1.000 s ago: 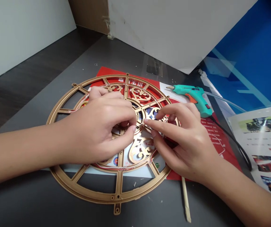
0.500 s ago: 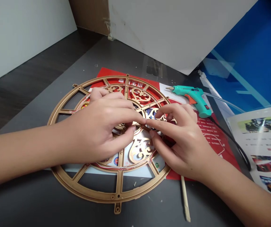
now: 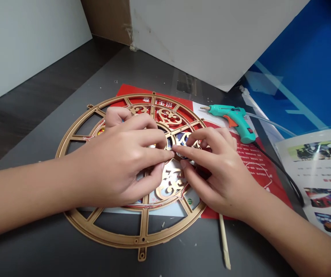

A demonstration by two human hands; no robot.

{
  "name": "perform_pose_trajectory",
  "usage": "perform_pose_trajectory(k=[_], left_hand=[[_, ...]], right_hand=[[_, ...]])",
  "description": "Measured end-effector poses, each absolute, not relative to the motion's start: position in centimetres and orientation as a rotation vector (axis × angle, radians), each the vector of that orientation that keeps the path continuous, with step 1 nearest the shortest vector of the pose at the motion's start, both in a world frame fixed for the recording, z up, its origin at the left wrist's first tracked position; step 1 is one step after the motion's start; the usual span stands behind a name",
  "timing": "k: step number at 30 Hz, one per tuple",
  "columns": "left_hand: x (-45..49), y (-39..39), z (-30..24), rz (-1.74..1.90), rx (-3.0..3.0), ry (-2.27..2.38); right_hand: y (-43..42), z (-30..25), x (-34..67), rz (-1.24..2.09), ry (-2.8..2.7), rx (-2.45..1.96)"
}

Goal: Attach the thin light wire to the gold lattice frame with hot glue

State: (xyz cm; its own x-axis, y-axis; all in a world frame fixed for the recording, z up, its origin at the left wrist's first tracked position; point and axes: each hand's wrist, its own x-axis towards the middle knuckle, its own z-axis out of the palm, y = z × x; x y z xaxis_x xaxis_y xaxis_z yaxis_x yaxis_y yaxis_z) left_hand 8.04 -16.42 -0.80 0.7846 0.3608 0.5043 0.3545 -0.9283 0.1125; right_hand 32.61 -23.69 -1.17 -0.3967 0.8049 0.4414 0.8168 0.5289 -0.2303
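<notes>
A round gold openwork frame with spokes and scroll ornaments lies flat on the grey table, over a red and white printed sheet. My left hand rests on the frame's middle, fingers curled and pinched toward the hub. My right hand comes in from the right, its fingertips pinched against the left ones at the centre ring. Whatever sits between the fingertips is too small and too hidden to name.
A teal hot glue gun lies at the right back on the sheet, its black cord running toward me. A thin wooden stick lies by the frame's front right. Printed pages lie at the right; white boards stand behind.
My fingertips have drawn together at the frame's centre and now touch. The frame, the glue gun and the stick have stayed where they were.
</notes>
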Motion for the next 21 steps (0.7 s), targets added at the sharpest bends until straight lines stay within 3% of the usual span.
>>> perform_pose_trajectory(k=[21], left_hand=[[7.95, -16.20, -0.81, 0.831, 2.947, 0.571]], right_hand=[[-23.59, -1.01, 32.60, -0.033, -2.249, -1.337]])
